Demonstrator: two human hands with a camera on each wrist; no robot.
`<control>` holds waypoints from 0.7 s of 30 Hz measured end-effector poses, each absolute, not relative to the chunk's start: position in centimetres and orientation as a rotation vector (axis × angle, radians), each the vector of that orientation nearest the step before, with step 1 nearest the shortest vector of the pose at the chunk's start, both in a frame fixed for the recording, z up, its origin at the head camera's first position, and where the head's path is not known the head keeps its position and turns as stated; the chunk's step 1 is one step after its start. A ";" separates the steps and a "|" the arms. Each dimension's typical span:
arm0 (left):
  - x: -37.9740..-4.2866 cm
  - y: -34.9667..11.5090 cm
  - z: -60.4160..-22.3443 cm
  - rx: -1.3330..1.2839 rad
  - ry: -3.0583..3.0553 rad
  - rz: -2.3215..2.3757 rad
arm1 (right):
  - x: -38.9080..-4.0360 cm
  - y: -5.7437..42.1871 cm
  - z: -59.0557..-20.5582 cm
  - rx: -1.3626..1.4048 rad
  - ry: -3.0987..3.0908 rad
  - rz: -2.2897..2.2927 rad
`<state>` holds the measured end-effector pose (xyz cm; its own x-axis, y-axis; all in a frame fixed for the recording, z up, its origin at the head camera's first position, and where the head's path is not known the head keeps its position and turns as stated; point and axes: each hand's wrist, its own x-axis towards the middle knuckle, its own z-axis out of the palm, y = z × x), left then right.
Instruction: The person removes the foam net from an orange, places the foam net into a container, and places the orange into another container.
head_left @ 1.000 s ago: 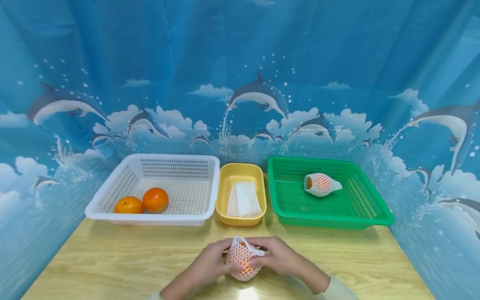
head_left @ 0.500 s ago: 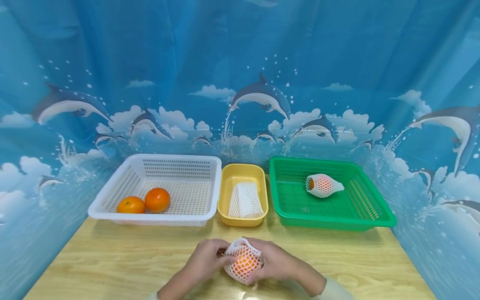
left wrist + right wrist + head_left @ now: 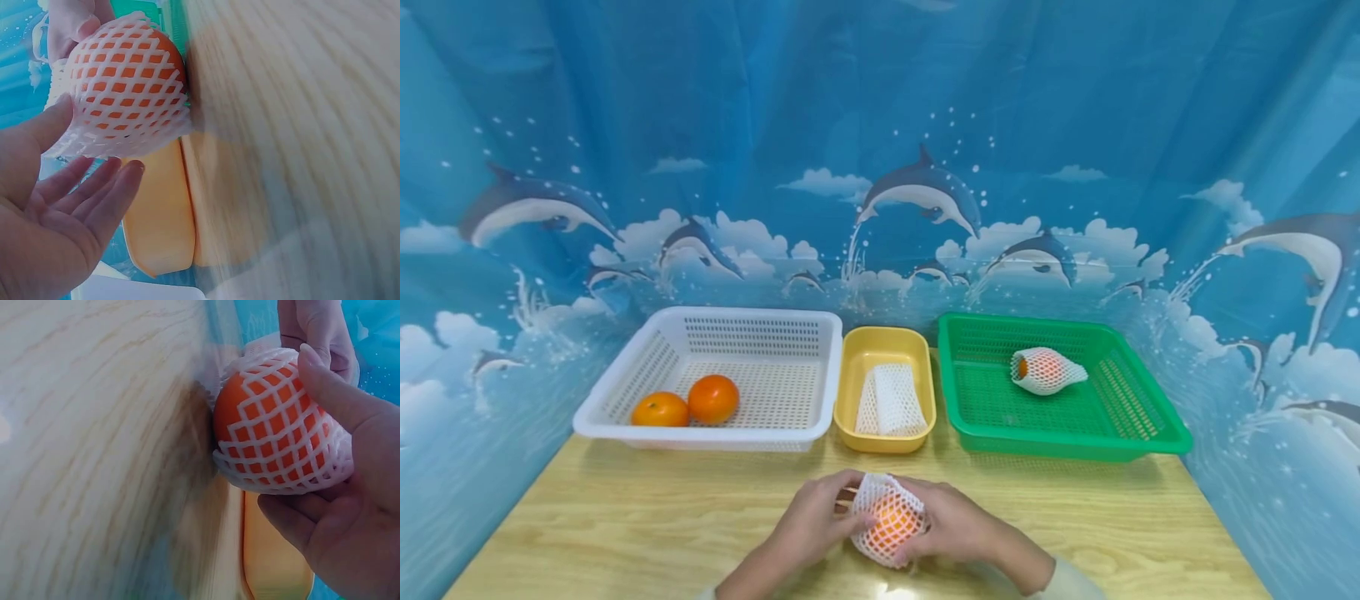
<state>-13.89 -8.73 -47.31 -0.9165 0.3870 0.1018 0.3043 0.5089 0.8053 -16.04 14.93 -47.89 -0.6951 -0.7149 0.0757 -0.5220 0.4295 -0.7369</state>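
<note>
Just above the table, an orange (image 3: 897, 518) sits inside a white foam fruit net (image 3: 872, 490). The net covers most of the fruit; a bare patch of the orange (image 3: 227, 407) shows at its underside in the right wrist view. My left hand (image 3: 816, 521) holds the net's left side, its thumb against the mesh and its fingers beneath the net's edge. From the right, my right hand (image 3: 953, 523) grips the netted orange, thumb on the mesh and fingers curled under it. The net's gathered upper edge stands loose between both hands.
A white basket (image 3: 820, 433) at left holds two bare oranges (image 3: 713, 399). The yellow tray (image 3: 883, 445) in the middle contains folded foam nets (image 3: 891, 402). In the green basket (image 3: 1037, 446) at right lies a netted orange (image 3: 1047, 371). A dolphin-print curtain (image 3: 880, 100) hangs behind.
The netted orange has turned in the hands, so more orange faces up through stretched mesh. My right hand has shifted further round its right side; the baskets and tray stay put.
</note>
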 end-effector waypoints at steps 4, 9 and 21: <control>-13.8 -8.6 -47.4 0.579 2.562 1.415 | -16.0 15.2 -47.6 -1.085 2.463 -1.111; -13.7 -8.5 -47.4 0.614 2.460 1.413 | -16.0 15.6 -47.2 -1.062 2.491 -1.105; -13.8 -8.4 -47.8 0.741 2.465 1.388 | -16.3 16.0 -47.2 -1.031 2.538 -1.143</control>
